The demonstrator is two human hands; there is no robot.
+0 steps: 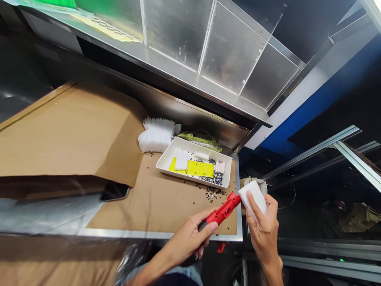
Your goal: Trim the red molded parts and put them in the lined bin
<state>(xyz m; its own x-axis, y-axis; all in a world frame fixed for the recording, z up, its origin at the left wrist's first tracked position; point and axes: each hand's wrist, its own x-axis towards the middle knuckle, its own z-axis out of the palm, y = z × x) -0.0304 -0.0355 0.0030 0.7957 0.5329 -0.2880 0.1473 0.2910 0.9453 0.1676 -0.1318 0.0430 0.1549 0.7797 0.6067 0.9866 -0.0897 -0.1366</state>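
My left hand (193,234) is closed around the dark end of a red and black tool-like part (222,212), which points up and to the right. In my right hand (264,226) is a white pad (253,197), pinched between the fingers and held against or just beside the red tip; I cannot tell whether they touch. Behind my hands stands a white tray (162,169) holding yellow label sheets (199,168), a white piece (181,161), a pinkish piece (220,167) and many small black bits (216,179).
Black bits (214,192) lie scattered on the brown board (166,210). A stack of white pads (156,137) and a green pouch-like item (202,140) sit behind the tray. A large cardboard box (74,131) covers the left. Metal framing (312,151) stands at right.
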